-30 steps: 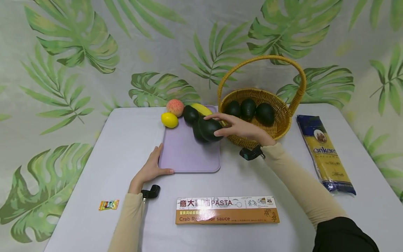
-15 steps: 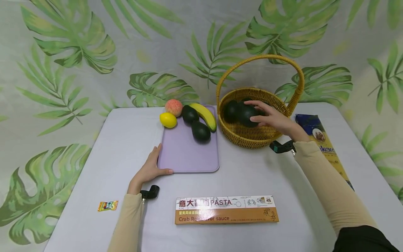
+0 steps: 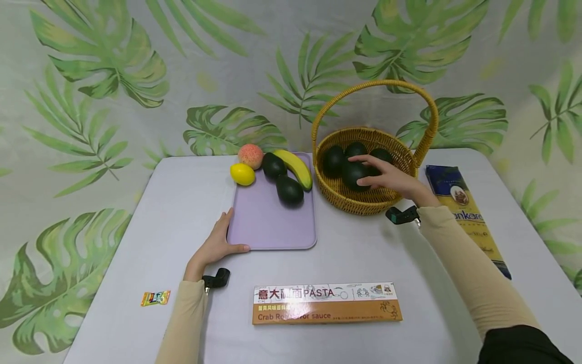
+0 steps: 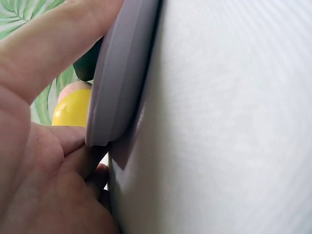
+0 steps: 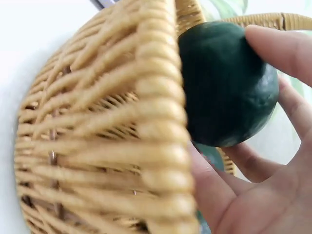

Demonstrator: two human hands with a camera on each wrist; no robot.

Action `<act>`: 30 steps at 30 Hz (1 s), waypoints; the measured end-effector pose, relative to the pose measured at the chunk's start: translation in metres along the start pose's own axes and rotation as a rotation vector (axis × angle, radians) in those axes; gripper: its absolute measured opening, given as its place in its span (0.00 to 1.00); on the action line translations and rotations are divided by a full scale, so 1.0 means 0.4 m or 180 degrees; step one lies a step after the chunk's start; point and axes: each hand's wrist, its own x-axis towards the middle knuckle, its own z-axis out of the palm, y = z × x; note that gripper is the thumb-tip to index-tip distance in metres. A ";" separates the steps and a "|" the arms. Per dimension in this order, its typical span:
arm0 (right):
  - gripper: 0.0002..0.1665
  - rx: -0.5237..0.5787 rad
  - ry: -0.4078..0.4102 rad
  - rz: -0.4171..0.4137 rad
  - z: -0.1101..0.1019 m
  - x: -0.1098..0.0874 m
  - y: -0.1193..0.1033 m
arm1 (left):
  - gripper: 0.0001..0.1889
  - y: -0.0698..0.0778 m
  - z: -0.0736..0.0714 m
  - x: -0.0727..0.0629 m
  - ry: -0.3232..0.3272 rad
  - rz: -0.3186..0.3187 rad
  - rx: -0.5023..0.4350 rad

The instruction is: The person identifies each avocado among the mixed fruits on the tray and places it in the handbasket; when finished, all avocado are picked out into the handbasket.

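My right hand (image 3: 386, 178) holds a dark green avocado (image 3: 355, 175) inside the wicker basket (image 3: 347, 205), with thumb and fingers spread around it. In the right wrist view this avocado (image 5: 226, 83) shows just past the basket rim (image 5: 163, 97). Several other avocados lie behind and beside it, one partly covered by the hand. My left hand (image 3: 217, 245) grips the near left corner of the lilac tray (image 3: 273, 227), thumb along the front edge and fingers at the left side. On the tray are two avocados (image 3: 289, 190) and a banana (image 3: 297, 171).
A peach (image 3: 250, 155) and a lemon (image 3: 242, 174) sit at the tray's far left corner. In front lies a pasta box (image 3: 327, 303); a small candy packet (image 3: 155, 298) is at left. Right of the basket, a pasta bag (image 3: 470, 217) is partly behind the right arm.
My right hand has carried the avocado from above the tray rightward into the basket, then shifted slightly toward the front left. My left hand has stayed at the tray corner.
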 end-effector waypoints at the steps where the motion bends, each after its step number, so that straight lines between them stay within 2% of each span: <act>1: 0.36 0.0005 -0.0020 0.0006 0.004 0.003 0.000 | 0.62 0.000 0.000 0.000 0.0000 -0.0001 0.0000; 17: 0.33 -0.0384 -0.0357 0.0098 0.062 0.063 -0.004 | 0.62 0.000 0.002 -0.001 -0.0001 -0.0003 -0.0032; 23: 0.30 -0.0463 -0.0256 0.0094 0.067 0.059 -0.012 | 0.61 -0.001 0.002 -0.001 -0.0011 0.0000 -0.0041; 30: 0.27 -0.0552 0.0093 -0.0088 0.054 0.026 -0.025 | 0.61 -0.003 0.000 -0.001 0.0000 0.0005 -0.0041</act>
